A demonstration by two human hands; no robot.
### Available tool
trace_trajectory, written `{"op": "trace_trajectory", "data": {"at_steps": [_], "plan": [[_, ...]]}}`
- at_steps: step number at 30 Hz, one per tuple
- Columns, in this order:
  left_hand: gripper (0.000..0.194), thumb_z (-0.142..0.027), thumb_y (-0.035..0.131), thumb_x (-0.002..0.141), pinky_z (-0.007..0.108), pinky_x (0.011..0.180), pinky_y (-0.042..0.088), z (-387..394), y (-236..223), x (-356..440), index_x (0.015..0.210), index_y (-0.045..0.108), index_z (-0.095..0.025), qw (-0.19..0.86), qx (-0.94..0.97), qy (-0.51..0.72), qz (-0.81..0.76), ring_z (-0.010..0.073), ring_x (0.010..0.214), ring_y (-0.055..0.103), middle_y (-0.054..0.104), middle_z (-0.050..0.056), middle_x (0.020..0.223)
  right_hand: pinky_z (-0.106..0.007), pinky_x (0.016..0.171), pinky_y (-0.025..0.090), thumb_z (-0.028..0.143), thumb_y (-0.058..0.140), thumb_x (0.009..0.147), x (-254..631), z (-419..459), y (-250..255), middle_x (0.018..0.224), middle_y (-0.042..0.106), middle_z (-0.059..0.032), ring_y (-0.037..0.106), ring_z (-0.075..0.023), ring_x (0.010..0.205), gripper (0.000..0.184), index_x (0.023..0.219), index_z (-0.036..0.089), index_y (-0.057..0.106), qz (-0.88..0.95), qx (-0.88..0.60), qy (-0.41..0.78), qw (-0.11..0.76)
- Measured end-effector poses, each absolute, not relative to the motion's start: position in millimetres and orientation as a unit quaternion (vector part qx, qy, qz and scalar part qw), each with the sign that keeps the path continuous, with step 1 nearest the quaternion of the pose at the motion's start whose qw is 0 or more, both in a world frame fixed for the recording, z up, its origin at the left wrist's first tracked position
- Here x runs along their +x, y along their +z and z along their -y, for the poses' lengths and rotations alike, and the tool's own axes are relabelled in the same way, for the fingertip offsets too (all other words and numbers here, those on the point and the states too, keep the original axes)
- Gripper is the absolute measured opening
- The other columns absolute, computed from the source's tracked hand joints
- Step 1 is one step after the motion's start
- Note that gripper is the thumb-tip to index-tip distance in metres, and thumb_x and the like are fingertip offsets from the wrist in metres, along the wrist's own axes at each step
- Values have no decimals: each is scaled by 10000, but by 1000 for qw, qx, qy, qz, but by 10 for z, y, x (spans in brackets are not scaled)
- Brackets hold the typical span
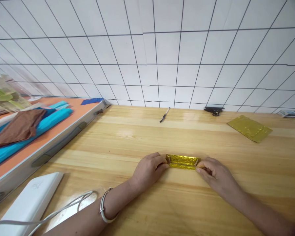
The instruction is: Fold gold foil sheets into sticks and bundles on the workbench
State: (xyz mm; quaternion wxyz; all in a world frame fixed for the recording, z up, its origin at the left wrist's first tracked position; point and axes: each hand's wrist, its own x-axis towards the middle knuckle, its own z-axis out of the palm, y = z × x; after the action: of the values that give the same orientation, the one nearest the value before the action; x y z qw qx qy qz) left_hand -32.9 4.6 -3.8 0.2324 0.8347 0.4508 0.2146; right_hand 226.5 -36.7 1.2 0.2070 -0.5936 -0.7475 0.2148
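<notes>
Between my two hands, low over the wooden table (pixel 127 137), is a folded strip of shiny gold foil paper (pixel 183 160). A crease runs along its length, and its corners are turned in. My left hand (pixel 151 167) pinches the left end between thumb and fingers. At the opposite end, my right hand (pixel 212 172) grips the strip with thumb and forefinger. A flat sheet of the same gold foil paper (pixel 250 128) lies farther back on the right, apart from both hands.
A pen (pixel 165 114) and a black clip (pixel 214 110) lie near the tiled wall (pixel 162 49). On the left, an orange-topped surface (pixel 83 113) holds blue rolls (pixel 51 121) and a brown piece (pixel 19 126). A white device (pixel 31 200) with a cable (pixel 61 207) sits front left.
</notes>
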Motion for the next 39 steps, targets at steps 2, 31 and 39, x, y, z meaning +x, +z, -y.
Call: {"op": "trace_trajectory", "data": {"at_steps": [2, 31, 39], "plan": [[118, -248, 514, 857, 242, 687, 440, -38, -44, -338, 818, 615, -200, 235, 834, 222, -448, 134, 743, 536, 575, 13, 787, -300, 603, 369, 289, 472, 850, 2270, 383, 7, 682, 525, -1, 492, -168, 674, 193, 682, 217, 531, 748, -595, 207, 208], [135, -188, 450, 817, 290, 736, 335, -33, -54, -225, 697, 511, -178, 122, 837, 188, -499, 143, 716, 513, 549, 8, 725, -318, 621, 338, 276, 522, 770, 2337, 257, -102, 647, 555, -18, 479, -183, 674, 177, 603, 219, 542, 779, -593, 99, 178], [74, -185, 488, 766, 287, 714, 321, -54, -34, -193, 696, 513, -184, 117, 838, 196, -497, 139, 686, 508, 563, -5, 709, -315, 622, 324, 262, 528, 741, 2306, 226, -121, 659, 561, -22, 468, -190, 683, 165, 583, 219, 510, 770, -615, 72, 153]]}}
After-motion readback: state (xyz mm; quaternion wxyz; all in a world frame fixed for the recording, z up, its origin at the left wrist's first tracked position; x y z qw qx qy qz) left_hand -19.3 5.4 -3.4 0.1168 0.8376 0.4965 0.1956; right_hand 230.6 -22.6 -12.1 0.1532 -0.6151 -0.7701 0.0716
